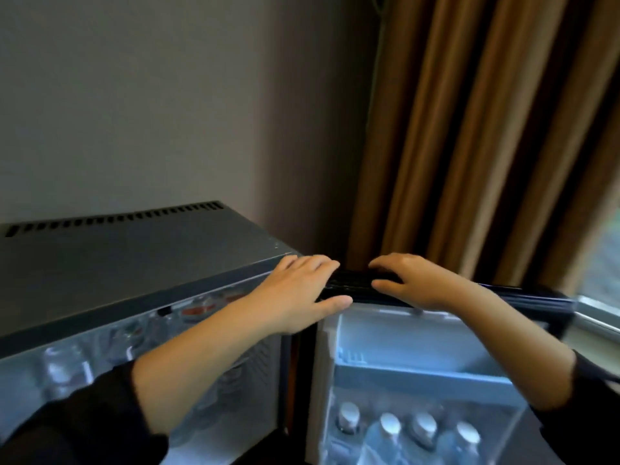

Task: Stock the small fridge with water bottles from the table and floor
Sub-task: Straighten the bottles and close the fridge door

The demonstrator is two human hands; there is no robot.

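The small black fridge [134, 260] stands against the wall with its door [536, 302] swung open to the right. My left hand [295, 293] lies over the door's top edge by the hinge corner, fingers on top and thumb below. My right hand [419, 283] curls over the same top edge just to the right. Several water bottles [385, 431] with pale caps stand in the door's lower shelf. More bottles [67, 367] show, blurred, inside the lit fridge behind my left forearm.
The door's upper shelf [419, 374] holds nothing that I can see. Brown curtains [486, 146] hang right behind the open door, with a window sill [600, 310] at the far right. A plain grey wall [167, 95] backs the fridge.
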